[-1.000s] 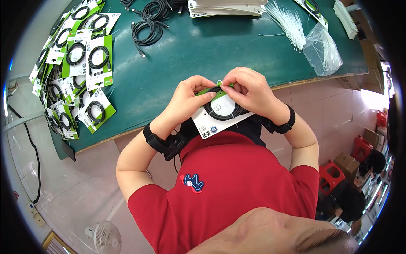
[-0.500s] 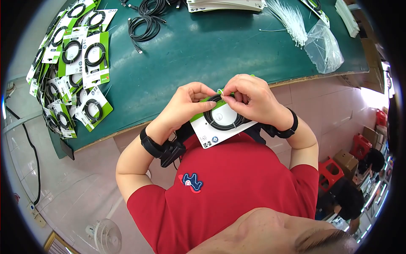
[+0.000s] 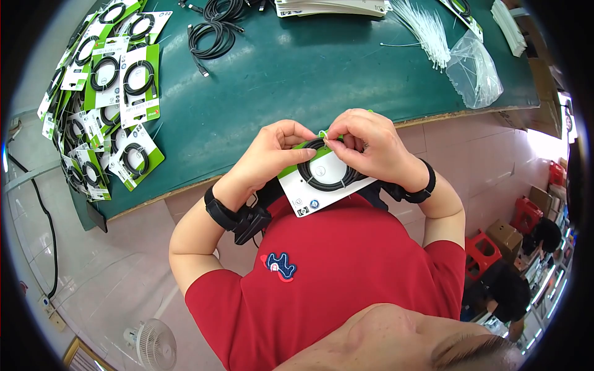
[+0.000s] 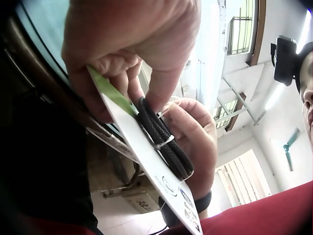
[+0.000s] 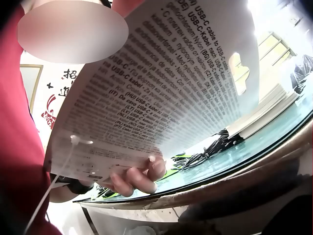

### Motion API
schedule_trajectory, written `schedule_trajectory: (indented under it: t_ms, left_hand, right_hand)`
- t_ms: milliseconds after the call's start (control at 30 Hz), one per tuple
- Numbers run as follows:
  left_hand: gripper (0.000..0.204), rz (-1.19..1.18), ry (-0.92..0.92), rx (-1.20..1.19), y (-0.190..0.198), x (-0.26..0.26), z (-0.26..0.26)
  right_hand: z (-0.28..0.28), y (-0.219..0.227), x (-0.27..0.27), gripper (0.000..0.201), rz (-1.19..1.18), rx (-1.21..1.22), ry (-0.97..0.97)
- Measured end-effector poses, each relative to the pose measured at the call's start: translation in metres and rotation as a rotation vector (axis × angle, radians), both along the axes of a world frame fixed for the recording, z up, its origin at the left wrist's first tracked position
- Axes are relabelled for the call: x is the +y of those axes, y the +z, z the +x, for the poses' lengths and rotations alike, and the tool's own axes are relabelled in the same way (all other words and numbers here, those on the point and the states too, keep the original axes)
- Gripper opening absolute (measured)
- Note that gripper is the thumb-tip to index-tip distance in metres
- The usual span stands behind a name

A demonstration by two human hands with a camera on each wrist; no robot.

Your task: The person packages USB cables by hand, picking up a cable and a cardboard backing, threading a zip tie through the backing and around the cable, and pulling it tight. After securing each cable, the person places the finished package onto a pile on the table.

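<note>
The card (image 3: 293, 191) runs lengthwise lower left to upper right; your left hand (image 3: 267, 149) clamps its fingers on it, your right hand (image 3: 374, 143) pinches a white tie (image 3: 322, 133).

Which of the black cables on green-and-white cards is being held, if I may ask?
The coil between the left hand and right hand; the others lie in the pile at left or beside the white ties.

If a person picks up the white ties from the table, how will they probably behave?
The ties are probably light, since they look like thin plastic strips. They lie nearly straight, so they may flex slightly rather than flop like the coiled black cables. They fan out, with one sticking out sideways, so a few could slip from a loose grip.
</note>
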State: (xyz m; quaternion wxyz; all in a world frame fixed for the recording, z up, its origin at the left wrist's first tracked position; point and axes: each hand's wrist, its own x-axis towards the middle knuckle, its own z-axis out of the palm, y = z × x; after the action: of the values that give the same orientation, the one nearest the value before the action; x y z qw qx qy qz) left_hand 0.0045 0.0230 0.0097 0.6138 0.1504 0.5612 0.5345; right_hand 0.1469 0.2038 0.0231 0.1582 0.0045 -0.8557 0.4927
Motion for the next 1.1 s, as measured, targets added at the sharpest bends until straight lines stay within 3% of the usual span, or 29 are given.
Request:
schedule_trajectory:
  t_ms: [500,600,767,867,1100]
  left_hand:
    - [0.023,0.024,0.012,0.014,-0.003,0.000,0.002]
    - [0.023,0.023,0.006,0.023,-0.001,0.001,0.001]
    - [0.020,0.037,-0.022,0.032,0.005,0.001,0.000]
    - [0.019,0.041,-0.037,0.026,0.004,0.001,0.000]
    - [0.021,0.024,-0.065,0.016,0.003,0.000,-0.001]
  right_hand:
    - [0.001,0.000,0.001,0.013,0.098,0.005,0.064]
    - [-0.002,0.000,0.000,0.013,0.230,0.154,0.074]
    - [0.000,0.003,0.003,0.013,0.146,0.109,0.075]
    - [0.004,0.009,0.004,0.012,0.008,-0.068,0.050]
    - [0.004,0.008,0.001,0.013,0.046,-0.038,0.007]
